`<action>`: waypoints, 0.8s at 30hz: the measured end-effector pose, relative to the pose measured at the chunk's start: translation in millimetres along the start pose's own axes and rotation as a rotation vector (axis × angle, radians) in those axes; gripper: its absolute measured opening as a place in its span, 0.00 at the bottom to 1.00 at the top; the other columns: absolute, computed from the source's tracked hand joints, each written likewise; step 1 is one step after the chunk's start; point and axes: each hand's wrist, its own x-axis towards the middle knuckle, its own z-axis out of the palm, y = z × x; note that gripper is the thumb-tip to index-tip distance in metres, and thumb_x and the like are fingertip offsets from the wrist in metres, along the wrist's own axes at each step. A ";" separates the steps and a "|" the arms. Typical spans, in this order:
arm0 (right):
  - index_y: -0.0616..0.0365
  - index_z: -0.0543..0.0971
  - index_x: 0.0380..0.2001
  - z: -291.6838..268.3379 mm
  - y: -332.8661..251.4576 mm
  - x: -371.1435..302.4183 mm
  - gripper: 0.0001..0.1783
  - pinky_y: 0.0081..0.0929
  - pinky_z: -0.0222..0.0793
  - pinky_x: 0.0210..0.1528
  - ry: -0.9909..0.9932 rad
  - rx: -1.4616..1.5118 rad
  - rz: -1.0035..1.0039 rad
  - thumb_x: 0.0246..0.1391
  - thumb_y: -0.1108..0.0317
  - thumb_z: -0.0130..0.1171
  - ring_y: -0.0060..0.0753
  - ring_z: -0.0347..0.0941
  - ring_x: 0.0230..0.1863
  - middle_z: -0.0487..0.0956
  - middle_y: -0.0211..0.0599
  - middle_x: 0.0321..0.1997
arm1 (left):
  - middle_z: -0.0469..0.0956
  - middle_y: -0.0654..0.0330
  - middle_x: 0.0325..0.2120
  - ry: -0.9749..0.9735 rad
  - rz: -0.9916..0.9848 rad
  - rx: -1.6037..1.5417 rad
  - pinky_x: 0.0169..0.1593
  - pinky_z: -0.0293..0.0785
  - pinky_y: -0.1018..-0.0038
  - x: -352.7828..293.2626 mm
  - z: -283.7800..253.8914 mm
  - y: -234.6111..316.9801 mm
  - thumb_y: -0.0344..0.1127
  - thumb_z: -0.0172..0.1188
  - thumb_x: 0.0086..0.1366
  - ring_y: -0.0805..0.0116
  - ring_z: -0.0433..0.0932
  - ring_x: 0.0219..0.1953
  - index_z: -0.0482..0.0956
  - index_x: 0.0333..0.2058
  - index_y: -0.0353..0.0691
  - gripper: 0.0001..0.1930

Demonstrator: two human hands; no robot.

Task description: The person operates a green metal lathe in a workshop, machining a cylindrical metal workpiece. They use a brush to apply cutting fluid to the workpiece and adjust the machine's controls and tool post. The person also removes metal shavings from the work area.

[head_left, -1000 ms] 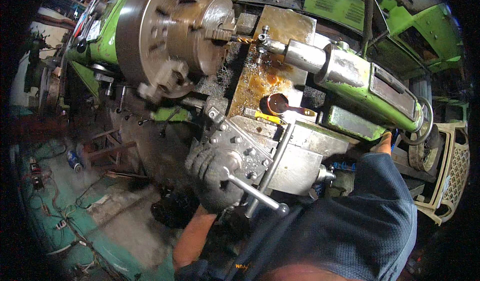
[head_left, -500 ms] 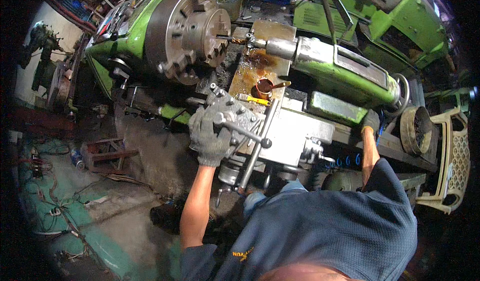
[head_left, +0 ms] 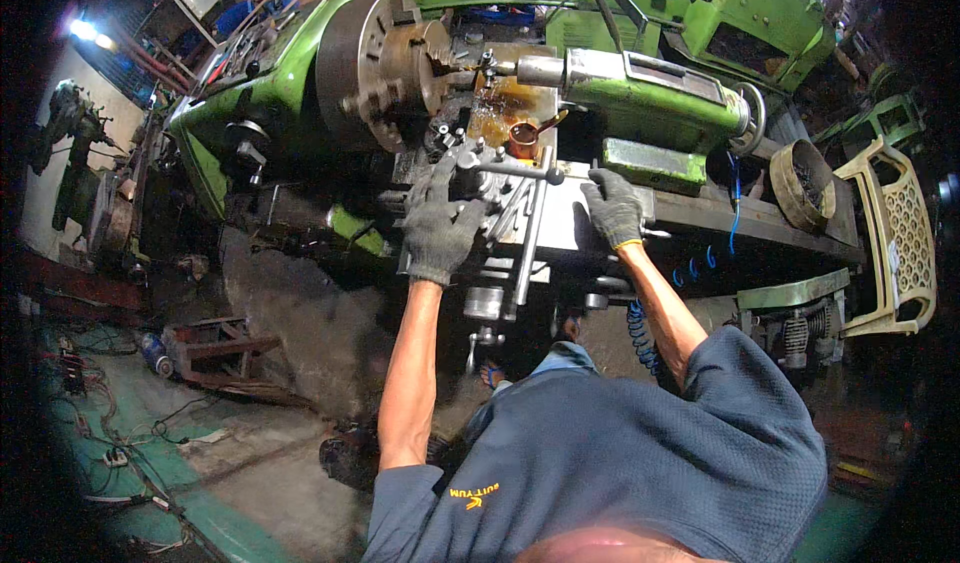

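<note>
My left hand (head_left: 440, 231), in a grey work glove, lies against the lathe's tool post (head_left: 490, 163), its fingers stretched and apart. The tool post's lever (head_left: 520, 172) has a dark ball knob. My gloved right hand (head_left: 612, 206) is over the right side of the pale metal slide (head_left: 568, 208), fingers spread with nothing visible in them. Beyond my hands, the big lathe chuck (head_left: 355, 73) has smeared jaws. A drill bit (head_left: 462, 67) extends from the green tailstock (head_left: 640, 88) toward the round workpiece (head_left: 420, 68). A small cup (head_left: 523, 141) holds a brush (head_left: 552, 122).
A long metal bar (head_left: 534, 228) lies across the slide. Beside the tailstock are a green block (head_left: 655, 163) and a round tub of dark bits (head_left: 802, 188). A cream plastic chair (head_left: 895, 238) stands at right. A rusty metal frame (head_left: 220, 353) and cables (head_left: 110, 443) lie on the floor at left.
My right hand has come left, from beside the green block to the slide. My left hand remains at the tool post. The chuck jaws, sharp earlier, are now blurred. The view has shifted.
</note>
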 end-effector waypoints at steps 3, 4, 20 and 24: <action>0.53 0.80 0.37 3.0 -15.4 -18.3 0.12 0.47 0.70 0.51 0.006 -0.227 -0.173 0.51 0.61 0.62 0.53 0.75 0.46 0.80 0.45 0.40 | 0.75 0.46 0.55 0.090 -0.012 -0.043 0.62 0.67 0.56 -48.5 -30.7 -11.5 0.39 0.67 0.56 0.45 0.73 0.57 0.70 0.60 0.38 0.33; 0.52 0.81 0.36 4.0 -17.5 -20.4 0.11 0.47 0.70 0.51 0.034 -0.273 -0.224 0.49 0.61 0.62 0.53 0.75 0.46 0.79 0.45 0.39 | 0.77 0.47 0.54 0.105 -0.083 -0.089 0.60 0.70 0.57 -68.3 -41.4 -17.6 0.36 0.67 0.57 0.45 0.74 0.55 0.72 0.58 0.37 0.30; 0.54 0.80 0.35 -2.5 -27.9 -22.3 0.09 0.49 0.68 0.51 0.030 -0.265 -0.190 0.51 0.64 0.59 0.55 0.73 0.47 0.79 0.44 0.41 | 0.83 0.48 0.39 -1.153 -1.011 0.231 0.41 0.75 0.57 -611.7 -84.2 -100.3 0.41 0.59 0.63 0.50 0.81 0.41 0.83 0.42 0.38 0.15; 0.54 0.80 0.35 -2.8 -29.6 -21.8 0.09 0.49 0.68 0.51 0.016 -0.257 -0.176 0.51 0.64 0.59 0.55 0.73 0.47 0.79 0.44 0.41 | 0.83 0.49 0.39 -1.134 -1.010 0.237 0.40 0.75 0.56 -615.3 -82.9 -89.8 0.40 0.59 0.63 0.50 0.81 0.39 0.83 0.42 0.40 0.13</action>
